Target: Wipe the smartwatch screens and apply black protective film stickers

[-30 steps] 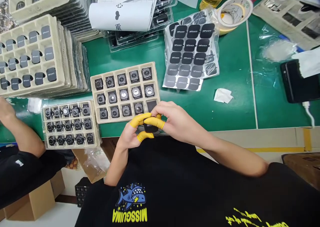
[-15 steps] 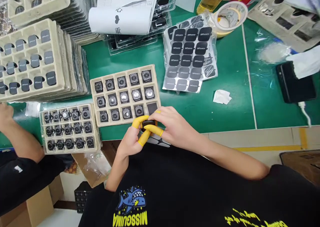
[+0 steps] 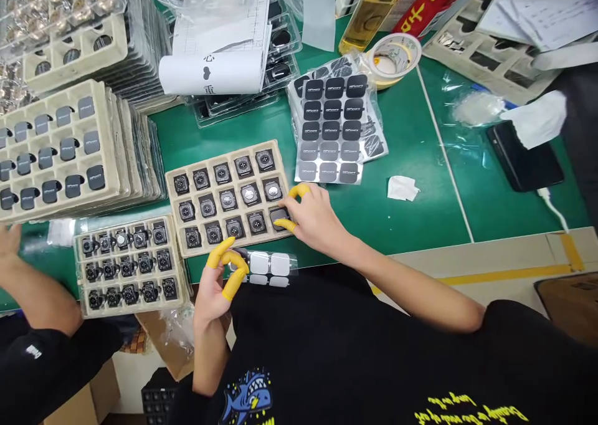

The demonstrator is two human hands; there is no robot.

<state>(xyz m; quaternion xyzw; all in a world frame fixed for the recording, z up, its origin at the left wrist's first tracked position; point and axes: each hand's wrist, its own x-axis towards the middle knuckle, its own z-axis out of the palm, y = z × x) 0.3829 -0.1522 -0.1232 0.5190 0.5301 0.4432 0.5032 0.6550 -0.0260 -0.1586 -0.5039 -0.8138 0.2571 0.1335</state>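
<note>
My right hand (image 3: 317,219), with yellow finger cots, has its thumb and fingers closed around a dark square smartwatch (image 3: 280,217). The watch sits in the near right corner compartment of a beige tray (image 3: 224,219). Dark smartwatches lie in the tray's other compartments, sensor side up on those that show clearly. My left hand (image 3: 215,288), also in yellow cots, is below the tray's near edge, its thumb and a finger pinched together. What they hold, if anything, I cannot make out. Beside it lies a clear sheet with white rounded squares (image 3: 270,263).
A second tray of watches (image 3: 133,257) lies at left, near a co-worker's arm (image 3: 37,288). Stacked trays (image 3: 51,151) rise behind it. Sheets of dark stickers (image 3: 332,119), tape (image 3: 395,60), a paper scrap (image 3: 402,188) and a black device with white cable (image 3: 526,157) lie rightward.
The watch that both my hands held in front of the tray is now in its corner compartment, under my right hand. My left hand has come away from it, down and left.
</note>
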